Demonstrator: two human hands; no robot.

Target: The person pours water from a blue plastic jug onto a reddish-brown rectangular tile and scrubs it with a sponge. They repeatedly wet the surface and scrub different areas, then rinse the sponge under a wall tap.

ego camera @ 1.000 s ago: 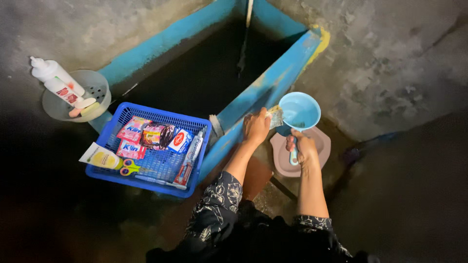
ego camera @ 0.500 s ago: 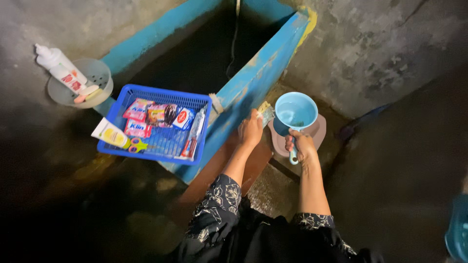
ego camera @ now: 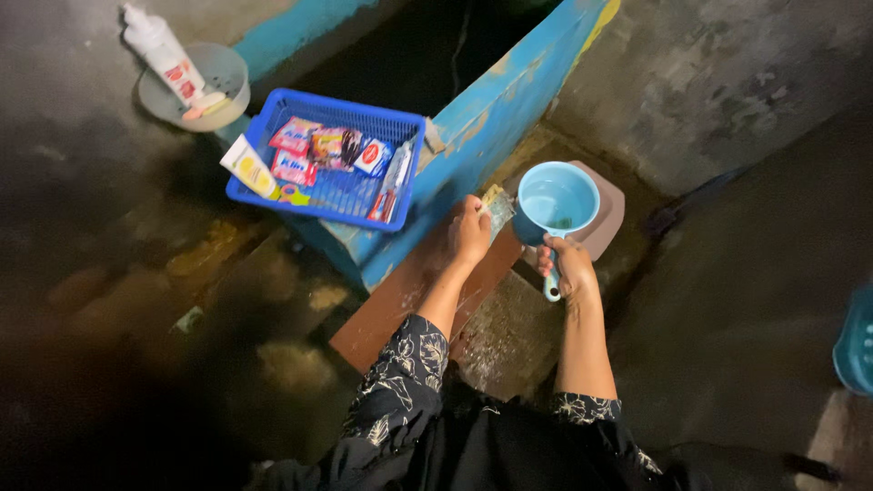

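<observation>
Head view only. Your right hand (ego camera: 571, 269) sits centre-right of the frame, fingers wrapped tight round the handle of a light blue water dipper (ego camera: 555, 202). The dipper bowl is just above that hand, mouth up, with a little water showing inside. It hangs over a pinkish-brown squat pan (ego camera: 607, 211), which peeks out to the right of the bowl.

Your left hand (ego camera: 470, 232) is at frame centre, just left of the dipper, fingers closed on a small scrub sponge (ego camera: 496, 205) with a yellowish edge. Sponge is pressed against the lower outer face of the blue tank wall (ego camera: 509, 86), which runs diagonally from centre up to the top right. Sponge and dipper bowl are just beside each other; can't tell if they touch.

Below your left forearm, a reddish-brown slab (ego camera: 400, 300) slants down-left along the foot of the wall.

Upper left of centre: blue plastic basket (ego camera: 273, 186) perched on the tank corner, holding sachets, a tube and scissors with a yellow handle. Further up-left, a clear round dish (ego camera: 227, 68) with a white bottle (ego camera: 164, 50) lying across it.

Far right edge: part of a teal plastic object (ego camera: 855, 345), kind unclear. Floor is dark wet concrete.
</observation>
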